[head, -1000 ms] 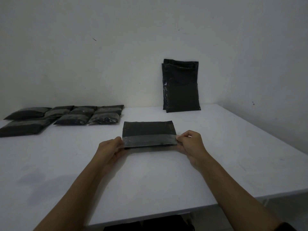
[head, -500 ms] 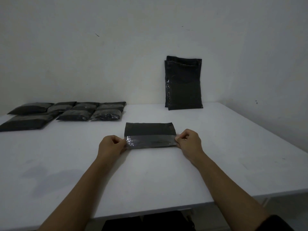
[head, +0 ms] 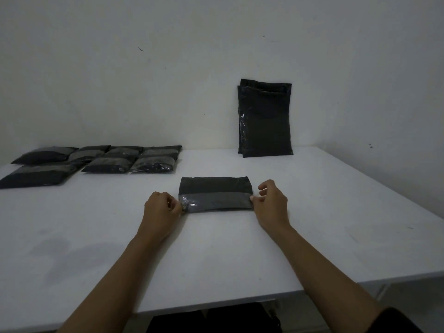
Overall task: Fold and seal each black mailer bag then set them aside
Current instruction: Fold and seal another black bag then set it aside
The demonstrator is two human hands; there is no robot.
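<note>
A: What's nearest?

B: Two bare forearms reach over the near edge of the white table [head: 240, 260]. The left hand [head: 162, 207] has its fingers curled, pinching the left end of the folded black mailer bag [head: 215, 193] at the shiny grey strip [head: 216, 202] running along the bag's near half. The right hand [head: 270, 200] pinches the right end of that same strip between thumb and forefinger; its other fingers are lifted and loosely bent just beside the bag's right edge.

A: And the bag itself?

B: It lies flat on the table between the two hands, long side across, near the table's middle.

A: Farther back?

B: To the left, well apart from the hands, a cluster of sealed mailer bags [head: 120, 162] lies flat, packed side by side and partly overlapping. At the far edge, right of centre, a stack of unfolded mailer bags [head: 265, 118] stands upright, leaning on the white wall [head: 168, 80].
</note>
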